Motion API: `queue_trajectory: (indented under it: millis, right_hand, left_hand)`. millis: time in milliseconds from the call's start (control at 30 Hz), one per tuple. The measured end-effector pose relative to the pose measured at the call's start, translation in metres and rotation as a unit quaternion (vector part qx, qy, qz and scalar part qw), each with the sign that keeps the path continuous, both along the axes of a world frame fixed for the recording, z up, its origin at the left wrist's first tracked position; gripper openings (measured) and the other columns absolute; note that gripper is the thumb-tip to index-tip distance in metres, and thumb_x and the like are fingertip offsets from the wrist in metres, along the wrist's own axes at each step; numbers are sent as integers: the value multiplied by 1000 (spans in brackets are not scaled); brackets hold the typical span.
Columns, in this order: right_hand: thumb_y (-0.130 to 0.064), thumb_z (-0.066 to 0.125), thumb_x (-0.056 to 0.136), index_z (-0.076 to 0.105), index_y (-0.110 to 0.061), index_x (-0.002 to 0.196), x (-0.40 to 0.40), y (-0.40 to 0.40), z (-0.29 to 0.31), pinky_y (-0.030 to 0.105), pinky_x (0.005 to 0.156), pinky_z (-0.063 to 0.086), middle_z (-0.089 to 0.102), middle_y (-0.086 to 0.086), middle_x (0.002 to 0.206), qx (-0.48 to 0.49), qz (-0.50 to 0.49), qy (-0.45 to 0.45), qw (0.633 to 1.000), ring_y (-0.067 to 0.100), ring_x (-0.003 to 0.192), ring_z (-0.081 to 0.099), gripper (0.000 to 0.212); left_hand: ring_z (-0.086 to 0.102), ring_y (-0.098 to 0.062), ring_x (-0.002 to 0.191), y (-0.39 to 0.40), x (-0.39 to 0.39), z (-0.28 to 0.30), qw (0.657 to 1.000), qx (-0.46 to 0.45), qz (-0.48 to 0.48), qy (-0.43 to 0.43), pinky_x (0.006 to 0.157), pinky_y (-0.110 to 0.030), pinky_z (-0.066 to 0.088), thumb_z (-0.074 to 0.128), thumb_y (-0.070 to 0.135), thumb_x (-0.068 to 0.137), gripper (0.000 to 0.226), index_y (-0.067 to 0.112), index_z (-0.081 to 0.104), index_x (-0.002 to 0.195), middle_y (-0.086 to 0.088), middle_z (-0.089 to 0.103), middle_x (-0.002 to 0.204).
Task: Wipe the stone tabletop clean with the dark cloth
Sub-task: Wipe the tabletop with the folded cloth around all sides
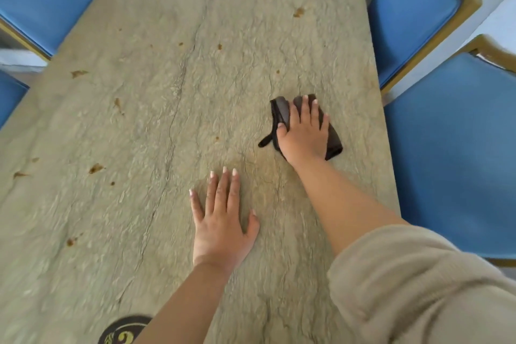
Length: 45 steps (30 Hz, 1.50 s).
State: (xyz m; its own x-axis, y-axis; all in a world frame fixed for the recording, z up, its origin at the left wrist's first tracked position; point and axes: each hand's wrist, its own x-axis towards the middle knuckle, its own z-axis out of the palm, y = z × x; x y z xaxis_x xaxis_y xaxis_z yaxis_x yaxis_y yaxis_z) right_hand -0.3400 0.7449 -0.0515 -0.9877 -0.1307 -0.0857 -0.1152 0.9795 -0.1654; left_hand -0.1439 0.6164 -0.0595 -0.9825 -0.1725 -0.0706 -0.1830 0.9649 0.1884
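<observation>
Dark cloth, soft & light, is lying folded near the surface right edge; right hand grip is pressing flat on it, fingers spread. Left hand is bracing, open. Prob. bunches; hold via palm.

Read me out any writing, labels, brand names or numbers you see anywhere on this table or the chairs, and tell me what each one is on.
No text can be read with certainty.
Dark round object at the near table edge: yellow curled marks, partly hidden by the left forearm and blurred; unreadable, possibly just a pattern.
Dark cloth, stone tabletop, blue chairs: no writing visible.
</observation>
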Motion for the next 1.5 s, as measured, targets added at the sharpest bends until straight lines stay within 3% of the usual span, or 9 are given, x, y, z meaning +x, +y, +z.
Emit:
queue_trajectory:
  millis: [233, 367, 467, 733, 933, 1000, 1200, 1400, 1500]
  right_hand:
    - [-38, 36, 89, 41, -28, 141, 43, 26, 7, 39, 120, 6, 26, -4, 156, -51, 392, 7, 918, 15, 146, 17, 53]
    - [-38, 28, 95, 29, -24, 147, -10, 52, 4, 45, 120, 8, 18, 4, 159, 2, 123, 30, 992, 21, 147, 10, 53]
    - [-45, 13, 97, 11, -20, 152, -13, 3, 4, 51, 119, 2, 1, 8, 161, 15, -18, 17, 1000, 27, 148, -3, 60]
    - [-57, 24, 96, 14, -38, 151, 59, 34, 7, 41, 120, 0, 6, -7, 160, 26, 407, 6, 913, 15, 148, 1, 58]
    - [-55, 18, 97, 11, -28, 152, 45, 57, -2, 44, 119, 1, 1, 3, 162, 12, -11, 14, 1000, 22, 148, -2, 62]
    - [-53, 16, 96, 12, -24, 152, 82, 27, -5, 46, 120, 2, 1, 4, 161, 15, 1, 29, 999, 23, 148, -3, 63]
    - [-53, 30, 96, 18, -37, 150, 174, 87, -3, 39, 120, 4, 10, -7, 160, 12, 330, 17, 944, 14, 148, 3, 58]
    - [-55, 15, 96, 12, -25, 153, 193, 93, -4, 47, 119, 6, 4, 5, 161, 27, -105, 19, 994, 24, 148, 0, 65]
    - [-55, 15, 97, 10, -22, 153, 256, 42, -4, 49, 119, 9, 3, 7, 161, 23, -20, 32, 999, 26, 148, -2, 65]
  left_hand:
    - [-2, -22, 150, 0, 0, 1, 1000, 7, -1, 5, 118, -59, 6, 31, 52, 90, 83, 16, -9, 154, -5, 9, 162]
    - [-5, -22, 150, 0, 1, 1, 1000, 7, -8, 9, 117, -60, 5, 31, 51, 91, 83, 16, -11, 153, -3, 6, 163]
    - [-3, -24, 150, 0, 0, 0, 1000, 7, -14, 14, 117, -62, 6, 30, 47, 91, 81, 15, -9, 153, -4, 8, 162]
    - [2, -22, 150, -1, 0, -2, 999, 25, 0, 25, 116, -63, 7, 23, 32, 89, 71, 10, -2, 152, -7, 12, 161]
    - [-13, -23, 149, -1, -1, -2, 1000, 2, -18, -1, 116, -61, -5, 12, 37, 92, 65, 15, 5, 153, -6, 1, 163]
    - [-15, -22, 148, -1, 0, -1, 1000, 4, -18, -4, 116, -61, -6, 7, 37, 91, 66, 16, 4, 153, -5, -1, 163]
    - [-14, -23, 148, -3, 2, 3, 1000, 15, -21, -11, 115, -61, -8, 11, 32, 94, 62, 17, 3, 154, -3, -5, 163]
    - [-16, -22, 148, -11, 4, 4, 998, 47, -39, -15, 117, -53, -13, 21, 29, 101, 57, 17, 4, 155, -4, -8, 163]
    - [-13, -21, 149, -12, 9, 11, 993, 106, -40, -34, 120, -44, -9, 34, 28, 101, 59, 18, 13, 154, -3, -4, 163]
